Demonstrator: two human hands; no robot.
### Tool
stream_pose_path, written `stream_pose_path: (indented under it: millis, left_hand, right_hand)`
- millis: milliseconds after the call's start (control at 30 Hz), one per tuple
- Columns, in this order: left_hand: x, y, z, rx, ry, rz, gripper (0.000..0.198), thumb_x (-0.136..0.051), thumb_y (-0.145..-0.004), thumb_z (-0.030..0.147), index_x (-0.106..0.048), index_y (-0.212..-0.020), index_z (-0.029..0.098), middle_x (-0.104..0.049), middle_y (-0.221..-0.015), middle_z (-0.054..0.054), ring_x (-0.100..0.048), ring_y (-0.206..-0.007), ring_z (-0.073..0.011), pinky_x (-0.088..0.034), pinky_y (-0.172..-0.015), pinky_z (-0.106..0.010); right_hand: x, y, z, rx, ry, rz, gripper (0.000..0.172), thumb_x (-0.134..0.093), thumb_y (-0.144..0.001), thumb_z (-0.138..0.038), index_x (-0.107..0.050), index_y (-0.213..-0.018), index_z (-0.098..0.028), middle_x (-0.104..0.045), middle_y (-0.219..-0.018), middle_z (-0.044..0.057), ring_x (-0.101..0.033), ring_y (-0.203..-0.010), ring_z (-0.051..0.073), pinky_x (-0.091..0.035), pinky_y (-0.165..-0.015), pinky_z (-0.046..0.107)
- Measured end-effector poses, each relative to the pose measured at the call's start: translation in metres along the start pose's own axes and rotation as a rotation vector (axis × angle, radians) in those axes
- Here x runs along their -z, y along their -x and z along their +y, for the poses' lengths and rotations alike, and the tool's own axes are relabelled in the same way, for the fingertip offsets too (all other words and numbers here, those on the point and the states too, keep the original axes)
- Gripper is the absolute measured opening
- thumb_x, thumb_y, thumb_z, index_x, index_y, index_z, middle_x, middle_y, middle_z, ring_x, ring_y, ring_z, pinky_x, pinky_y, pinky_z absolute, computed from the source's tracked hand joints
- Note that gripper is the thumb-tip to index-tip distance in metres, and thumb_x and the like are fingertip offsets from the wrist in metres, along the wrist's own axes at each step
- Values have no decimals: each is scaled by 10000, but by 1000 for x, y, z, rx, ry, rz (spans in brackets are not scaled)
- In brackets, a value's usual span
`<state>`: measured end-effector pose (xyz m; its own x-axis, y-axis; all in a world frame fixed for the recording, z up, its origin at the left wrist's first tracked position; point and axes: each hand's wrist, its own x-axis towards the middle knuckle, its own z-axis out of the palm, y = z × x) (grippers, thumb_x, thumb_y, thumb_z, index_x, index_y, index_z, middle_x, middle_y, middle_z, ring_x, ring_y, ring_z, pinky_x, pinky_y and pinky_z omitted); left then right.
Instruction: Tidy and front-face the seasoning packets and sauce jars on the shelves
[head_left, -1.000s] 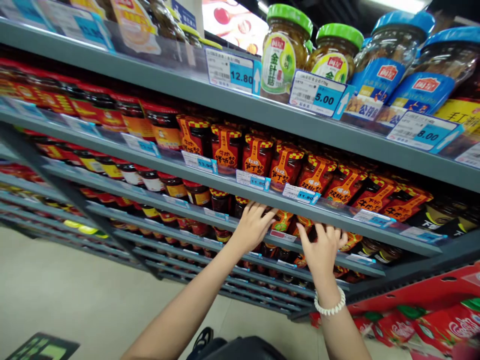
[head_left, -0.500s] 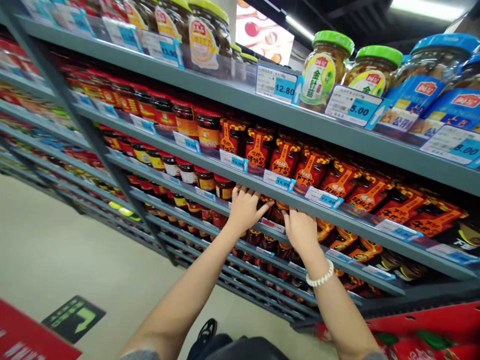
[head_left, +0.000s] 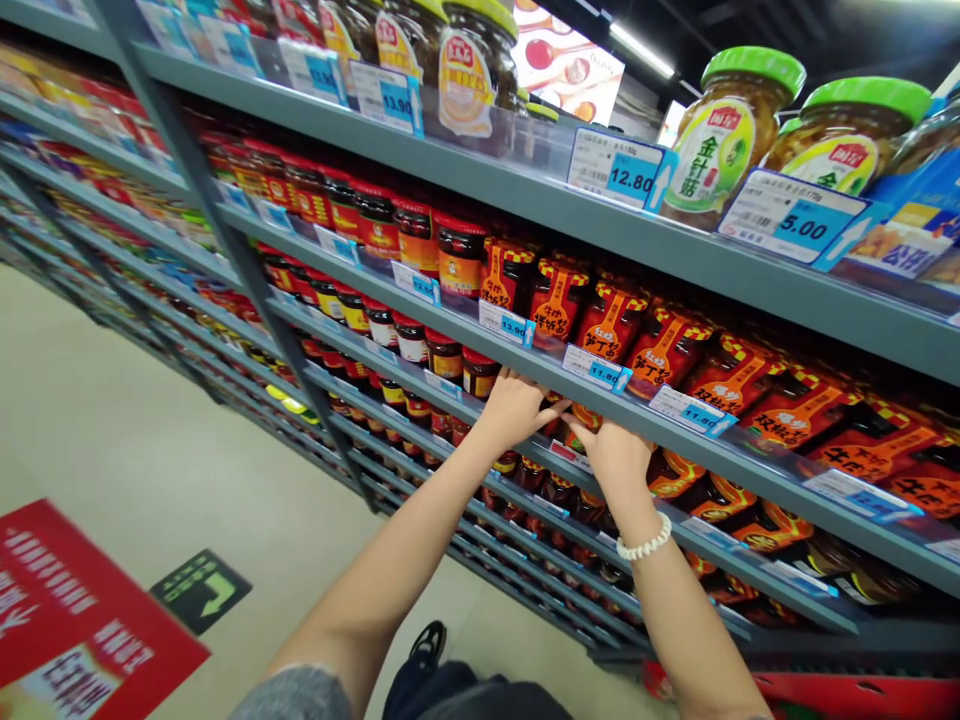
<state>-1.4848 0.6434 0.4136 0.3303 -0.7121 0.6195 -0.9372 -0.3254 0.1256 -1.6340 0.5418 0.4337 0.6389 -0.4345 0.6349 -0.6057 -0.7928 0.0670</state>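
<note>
My left hand (head_left: 517, 412) reaches into a shelf row of sauce jars, with its thumb stretched out to the right. Its fingertips reach under the shelf above, close to the dark-lidded jars (head_left: 478, 374), and are partly hidden. My right hand (head_left: 619, 462), with a white coiled band (head_left: 645, 540) on the wrist, reaches into the same row. Its thumb points left and almost meets the left thumb; the other fingers are mostly hidden by the shelf edge. Orange-labelled jars (head_left: 675, 474) stand right of it. Both hands look open, touching or close to jars between them.
Above my hands, a grey shelf holds red-and-orange sauce jars (head_left: 600, 322) with price tags (head_left: 596, 368). Higher up stand green-lidded jars (head_left: 731, 140). A red sign (head_left: 82, 610) lies at lower left, near a green arrow floor marking (head_left: 201, 590).
The view has shifted, so the shelves sit farther right. My thumbs have come closer together, and my right hand has slid slightly deeper under the shelf edge.
</note>
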Motion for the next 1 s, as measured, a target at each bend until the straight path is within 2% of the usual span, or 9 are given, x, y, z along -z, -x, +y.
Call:
stream_pose_path:
  millis: [100, 200, 267, 367, 567, 700, 800, 867, 1000]
  left_hand:
    - [1, -3, -7, -32, 33, -54, 420, -481, -944, 450, -628, -1197, 150, -588, -1245, -153, -501, -1182, -304, -318, -1051, -458]
    - [3, -3, -17, -94, 111, -110, 351, -460, -966, 375, -625, -1213, 189, -576, -1287, -111, -479, -1225, -286, -312, -1062, -443]
    - [4, -2, -23, -104, 153, -142, 316, -454, -971, 333, -638, -1200, 216, -592, -1267, -84, -469, -1236, -283, -305, -1066, -446]
    - [8, 1, -25, -95, 158, -168, 314, -416, -982, 289, -654, -1177, 232, -612, -1222, -76, -473, -1219, -290, -310, -1049, -467]
    - [2, 5, -5, 10, 24, -31, 399, -502, -926, 493, -674, -1144, 207, -605, -1210, -122, -490, -1178, -313, -332, -1029, -480]
    - [-9, 4, 17, 89, -80, 69, 447, -505, -916, 486, -671, -1150, 143, -611, -1173, -184, -493, -1165, -349, -325, -1031, -511]
    - [-5, 4, 19, 73, -70, 91, 427, -487, -916, 465, -674, -1144, 156, -599, -1189, -188, -475, -1168, -374, -319, -1008, -554]
    - [2, 4, 11, -12, -41, 41, 375, -466, -916, 411, -682, -1100, 166, -607, -1162, -164, -492, -1139, -354, -334, -998, -538]
    - [15, 2, -15, -201, -10, -154, 313, -419, -922, 279, -663, -1067, 148, -632, -1089, -130, -541, -1082, -299, -383, -973, -452]
  right_hand:
    - [6, 3, 5, 52, -20, -13, 671, -511, -847, -699, -679, -1116, -108, -654, -1087, 212, -582, -1076, 348, -374, -1002, 461]
    - [9, 6, 11, 96, -50, -63, 543, -527, -891, -604, -676, -1144, -148, -658, -1120, 163, -580, -1107, 309, -375, -1018, 412]
    - [7, 8, 11, 51, -44, -66, 499, -540, -892, -585, -688, -1139, -177, -664, -1125, 148, -590, -1095, 321, -395, -987, 419]
    - [-1, 10, 7, -31, -1, -10, 580, -517, -874, -651, -705, -1108, -155, -676, -1069, 185, -613, -1032, 355, -408, -930, 450]
    - [-7, 12, 3, -9, 68, 126, 564, -507, -884, -643, -716, -1088, -161, -681, -1061, 170, -621, -971, 341, -389, -900, 423]
    - [-5, 12, 10, 16, 44, 74, 555, -557, -859, -635, -713, -1091, -155, -683, -1050, 168, -615, -999, 336, -383, -942, 418]
    - [-2, 12, 15, 63, 19, 11, 544, -574, -859, -610, -700, -1110, -144, -673, -1095, 171, -606, -1053, 333, -385, -978, 416]
    - [2, 13, 17, 80, 3, -17, 521, -577, -872, -581, -685, -1145, -151, -662, -1138, 163, -598, -1084, 333, -381, -998, 424]
    - [11, 17, 20, 115, -41, -100, 538, -632, -857, -530, -623, -1240, -152, -628, -1219, 155, -574, -1137, 333, -390, -998, 423]
